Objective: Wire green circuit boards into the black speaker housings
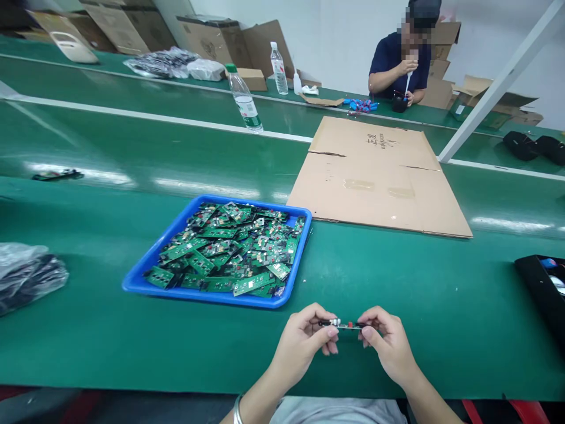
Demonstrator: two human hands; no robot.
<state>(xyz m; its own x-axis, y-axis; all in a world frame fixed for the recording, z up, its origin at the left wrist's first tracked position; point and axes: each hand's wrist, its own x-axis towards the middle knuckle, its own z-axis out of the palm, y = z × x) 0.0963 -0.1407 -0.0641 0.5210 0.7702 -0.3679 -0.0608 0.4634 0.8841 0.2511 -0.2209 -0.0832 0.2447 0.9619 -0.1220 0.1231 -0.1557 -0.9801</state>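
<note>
A small circuit board [348, 326] with a red part and white parts on top is held edge-on above the green table. My left hand [308, 335] pinches its left end between thumb and fingers. The right end is gripped by my right hand [385, 338], also between thumb and fingers. Beyond my hands, to the left, a blue tray [256, 301] holds a heap of green circuit boards [220, 250].
A flat cardboard sheet [375, 176] lies beyond the tray. Plastic wrap [29, 277] sits at far left, a black case [541, 300] at far right. A bottle [245, 103] stands behind. A person [397, 73] works across the bench; a white post [498, 82] slants up.
</note>
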